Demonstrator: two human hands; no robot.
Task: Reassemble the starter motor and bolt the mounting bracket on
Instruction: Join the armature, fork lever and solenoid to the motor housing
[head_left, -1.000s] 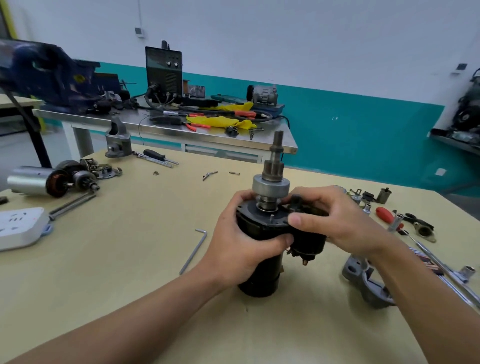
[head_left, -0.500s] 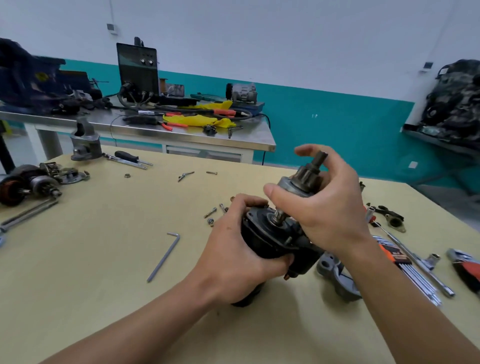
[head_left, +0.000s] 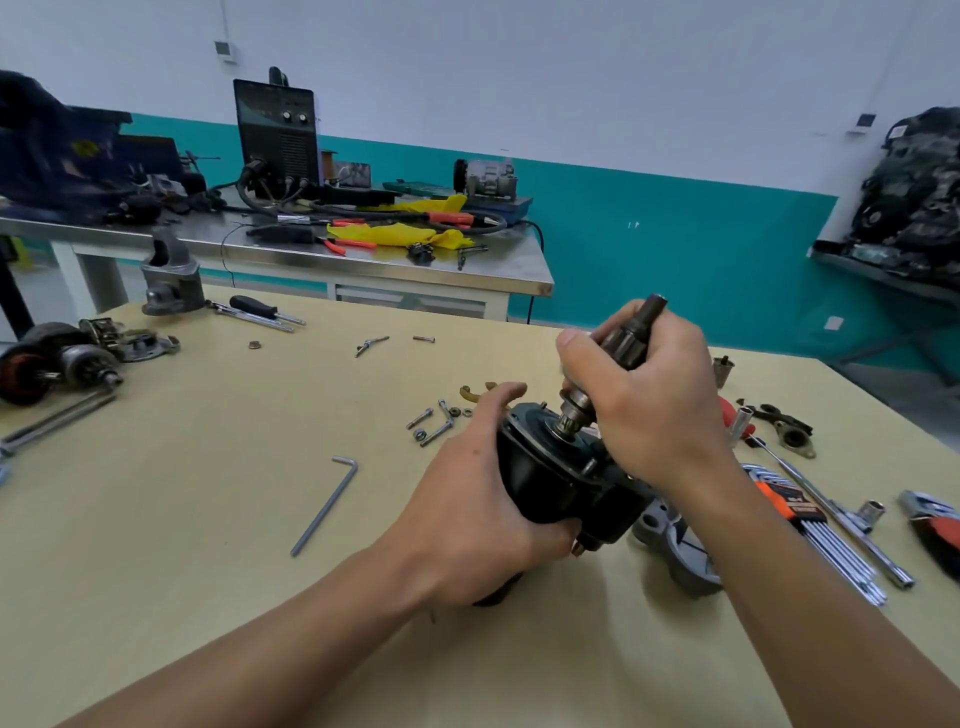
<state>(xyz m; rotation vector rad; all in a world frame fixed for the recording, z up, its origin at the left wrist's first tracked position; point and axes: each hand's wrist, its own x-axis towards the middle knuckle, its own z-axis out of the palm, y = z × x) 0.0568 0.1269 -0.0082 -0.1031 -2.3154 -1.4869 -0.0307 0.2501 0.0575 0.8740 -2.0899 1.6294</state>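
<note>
Gripping the black starter motor body (head_left: 561, 483) from the left, the left hand (head_left: 467, 514) holds it tilted over the wooden table (head_left: 208, 519). The right hand (head_left: 654, 400) curls round its pinion shaft (head_left: 628, 338), wrist raised. A grey mounting bracket (head_left: 675, 551) lies just beneath.

Left hand (head_left: 467, 514), right hand (head_left: 660, 410) bare; left forearm (head_left: 270, 644), right forearm (head_left: 810, 608) bare to frame edge.
</note>
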